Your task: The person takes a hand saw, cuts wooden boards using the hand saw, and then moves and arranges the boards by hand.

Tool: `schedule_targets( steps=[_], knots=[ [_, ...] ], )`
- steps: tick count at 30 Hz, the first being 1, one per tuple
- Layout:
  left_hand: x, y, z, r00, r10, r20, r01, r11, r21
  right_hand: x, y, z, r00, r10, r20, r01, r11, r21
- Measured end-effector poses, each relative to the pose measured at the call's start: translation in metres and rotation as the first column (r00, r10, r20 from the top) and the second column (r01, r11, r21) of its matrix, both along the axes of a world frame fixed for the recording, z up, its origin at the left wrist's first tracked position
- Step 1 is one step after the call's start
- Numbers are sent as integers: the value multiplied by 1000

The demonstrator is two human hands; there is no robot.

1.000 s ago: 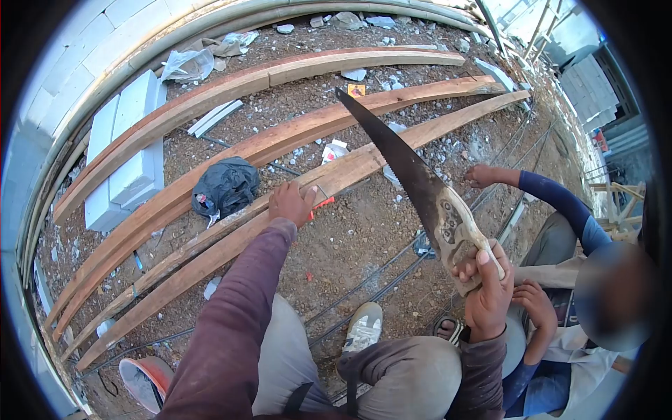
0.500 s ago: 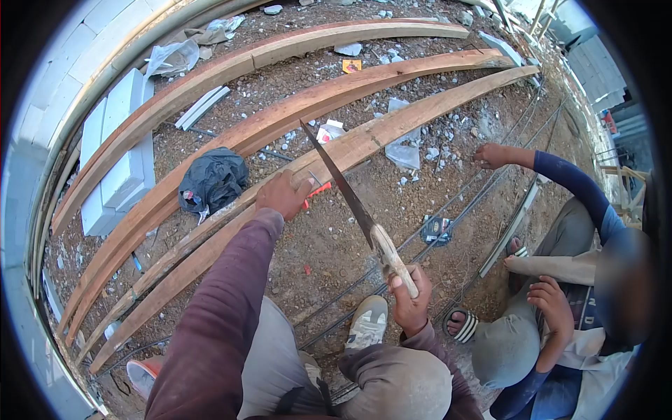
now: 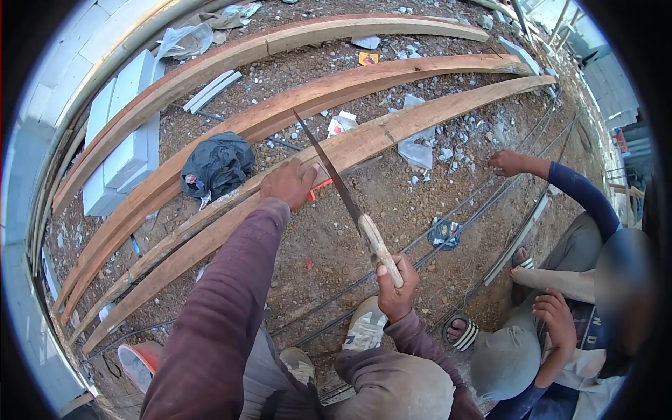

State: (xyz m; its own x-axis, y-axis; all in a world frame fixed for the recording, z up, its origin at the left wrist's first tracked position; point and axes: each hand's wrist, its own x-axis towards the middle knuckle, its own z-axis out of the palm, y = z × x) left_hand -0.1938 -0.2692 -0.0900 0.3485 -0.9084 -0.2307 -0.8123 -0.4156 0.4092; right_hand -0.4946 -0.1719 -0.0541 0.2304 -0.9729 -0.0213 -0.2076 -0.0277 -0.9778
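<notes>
My right hand (image 3: 397, 283) is closed round the pale, worn wooden handle (image 3: 376, 241) of a handsaw (image 3: 337, 180). The dark, tapering blade lies across the near wooden beam (image 3: 420, 115), its tip reaching over towards the middle beam (image 3: 322, 91). Left of the blade, my left hand (image 3: 289, 183) grips the near beam's top edge with the fingers over it. Close to that hand is a small red object (image 3: 322, 185), partly hidden behind the beam and blade. A dark crumpled plastic bag (image 3: 217, 164) sits between the beams on the left.
A third long beam (image 3: 266, 45) lies furthest away, with white blocks (image 3: 129, 133) beneath it at left. Metal rods (image 3: 483, 192) run over the stony ground. On the right a co-worker sits, one hand (image 3: 509, 162) stretched out near the rods. An orange-rimmed bucket (image 3: 140, 360) stands bottom left.
The saw has slid forward and slightly left across the beam, its tip now over the middle beam. My left hand stays on the beam. The whole view has shifted a little.
</notes>
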Motion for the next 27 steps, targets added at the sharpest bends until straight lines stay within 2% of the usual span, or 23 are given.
schedule_targets(
  steps=[6,9,18,27],
  knots=[
    [0,-1,1,1000,12,6,-12,1000,10,5,3,-9,1000,-6,-23,5,999,-39],
    [-1,-1,4,1000,18,2,-18,1000,20,6,2,-10,1000,-11,-3,11,1000,-1],
    [-5,-4,10,999,41,30,-43,997,69,5,-5,-22,999,19,-49,-23,995,-93],
    [-6,-5,9,997,65,49,-66,997,32,4,-18,-3,994,53,-97,-60,996,-63]
  ],
)
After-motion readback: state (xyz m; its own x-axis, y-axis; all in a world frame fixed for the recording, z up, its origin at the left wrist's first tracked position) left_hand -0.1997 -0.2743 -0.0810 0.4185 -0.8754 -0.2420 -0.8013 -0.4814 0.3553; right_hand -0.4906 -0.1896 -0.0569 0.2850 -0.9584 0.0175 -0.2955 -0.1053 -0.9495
